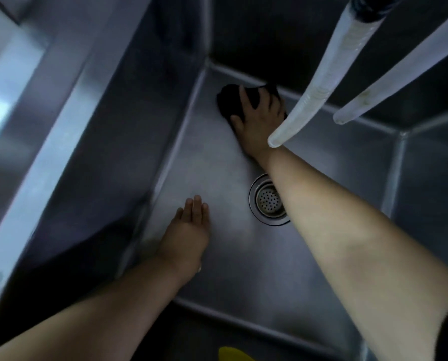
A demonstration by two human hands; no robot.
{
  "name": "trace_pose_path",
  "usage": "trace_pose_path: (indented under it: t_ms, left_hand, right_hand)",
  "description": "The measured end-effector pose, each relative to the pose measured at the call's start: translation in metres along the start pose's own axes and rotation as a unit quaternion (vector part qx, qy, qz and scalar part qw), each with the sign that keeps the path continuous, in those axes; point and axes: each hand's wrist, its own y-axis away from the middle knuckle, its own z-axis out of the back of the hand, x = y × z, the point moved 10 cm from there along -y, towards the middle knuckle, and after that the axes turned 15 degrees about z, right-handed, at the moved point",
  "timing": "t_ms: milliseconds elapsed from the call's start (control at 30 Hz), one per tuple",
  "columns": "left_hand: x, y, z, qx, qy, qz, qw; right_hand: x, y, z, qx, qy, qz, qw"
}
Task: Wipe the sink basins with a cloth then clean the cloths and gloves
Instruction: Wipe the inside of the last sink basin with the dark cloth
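I look down into a deep stainless steel sink basin (217,256). A dark cloth (229,99) lies on the basin floor in the far left corner. My right hand (259,118) presses down on the cloth with spread fingers. My left hand (190,230) rests flat on the basin floor near the left wall, fingers straight and together, holding nothing. Between the two arms sits the round drain strainer (266,201), partly covered by my right forearm.
Two translucent hose ends (309,92) (389,82) hang over the basin from the upper right, the nearer one just above my right wrist. A steel divider rim (61,121) runs along the left. A yellow object (233,354) peeks in at the bottom edge.
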Motion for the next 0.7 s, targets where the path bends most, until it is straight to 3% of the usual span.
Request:
trace_pose_path:
  t_ms: [133,333,533,700]
  left_hand:
    - [-0.003,0.001,0.004,-0.004,-0.014,0.003,1.0]
    - [-0.001,0.0,0.002,-0.008,-0.019,0.008,1.0]
    - [-0.001,0.0,-0.001,-0.014,-0.012,0.007,1.0]
    - [-0.001,0.0,-0.001,-0.019,-0.015,0.009,1.0]
  right_hand:
    - [0.015,0.015,-0.002,0.031,-0.006,-0.01,0.999]
    - [0.065,-0.03,-0.013,0.092,-0.038,0.088,0.991]
    - [-0.003,-0.001,-0.007,0.085,0.006,0.053,0.995]
    - [-0.086,0.059,0.002,0.091,0.02,-0.044,0.995]
